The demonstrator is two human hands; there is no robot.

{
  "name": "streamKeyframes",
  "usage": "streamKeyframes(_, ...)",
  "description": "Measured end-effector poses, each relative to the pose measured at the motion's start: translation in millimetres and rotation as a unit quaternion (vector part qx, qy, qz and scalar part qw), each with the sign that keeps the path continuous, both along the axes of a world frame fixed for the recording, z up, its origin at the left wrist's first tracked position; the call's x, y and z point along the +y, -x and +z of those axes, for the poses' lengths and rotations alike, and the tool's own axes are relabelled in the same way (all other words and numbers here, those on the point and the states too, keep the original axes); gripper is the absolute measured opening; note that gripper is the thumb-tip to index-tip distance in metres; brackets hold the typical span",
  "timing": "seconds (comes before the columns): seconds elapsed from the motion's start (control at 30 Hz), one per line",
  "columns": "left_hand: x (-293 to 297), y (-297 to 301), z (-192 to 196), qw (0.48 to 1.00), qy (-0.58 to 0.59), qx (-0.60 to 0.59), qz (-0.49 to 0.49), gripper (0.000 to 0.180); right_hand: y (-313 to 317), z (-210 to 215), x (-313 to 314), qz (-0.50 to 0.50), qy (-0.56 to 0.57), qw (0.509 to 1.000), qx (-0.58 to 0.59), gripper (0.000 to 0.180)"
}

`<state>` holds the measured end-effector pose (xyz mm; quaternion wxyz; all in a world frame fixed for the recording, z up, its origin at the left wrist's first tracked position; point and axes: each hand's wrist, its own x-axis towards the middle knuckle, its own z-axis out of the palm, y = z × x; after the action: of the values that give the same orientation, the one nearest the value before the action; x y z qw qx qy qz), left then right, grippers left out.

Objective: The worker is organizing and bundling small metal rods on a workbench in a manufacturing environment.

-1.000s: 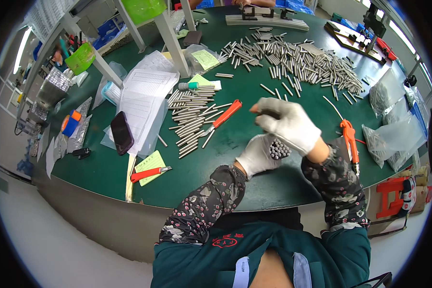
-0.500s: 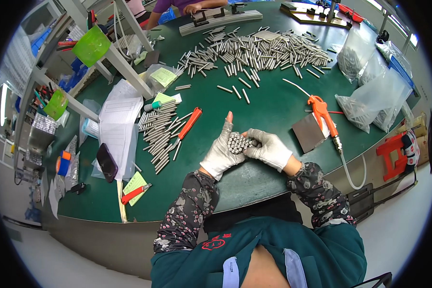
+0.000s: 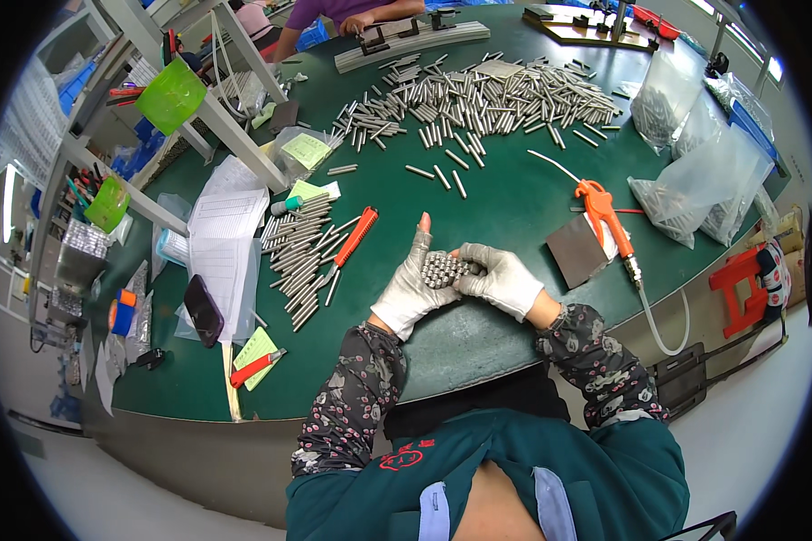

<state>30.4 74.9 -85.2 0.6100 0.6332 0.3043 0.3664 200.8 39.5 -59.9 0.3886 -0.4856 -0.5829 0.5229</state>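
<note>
Since a moment ago the right hand (image 3: 501, 281) has closed in beside the left hand (image 3: 415, 287). Both gloved hands' fingers now grip a bundle of metal rods (image 3: 442, 269) between them, ends facing up, above the green tabletop (image 3: 505, 194).

Bare green table (image 3: 496, 194) being left open ahead of the hands, leftward passage being blocked by a row of metal pins (image 3: 299, 257) and red-handled tool (image 3: 352, 239), rightward by a grey block (image 3: 579, 251) and orange air gun (image 3: 604, 212).
</note>
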Motion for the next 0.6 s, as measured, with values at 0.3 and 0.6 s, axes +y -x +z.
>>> streamKeyframes(0.3,-1.7,-0.2,0.6,1.000,0.016,-0.026,-0.006,0.113,-0.1,-4.5,-0.1,-0.010,-0.016,1.000,0.024,0.039)
streamKeyframes(0.6,-3.5,1.8,8.4,1.000,0.022,-0.015,-0.011,0.115,-1.1,-0.8,-1.3,-0.008,-0.004,1.000,0.020,0.041)
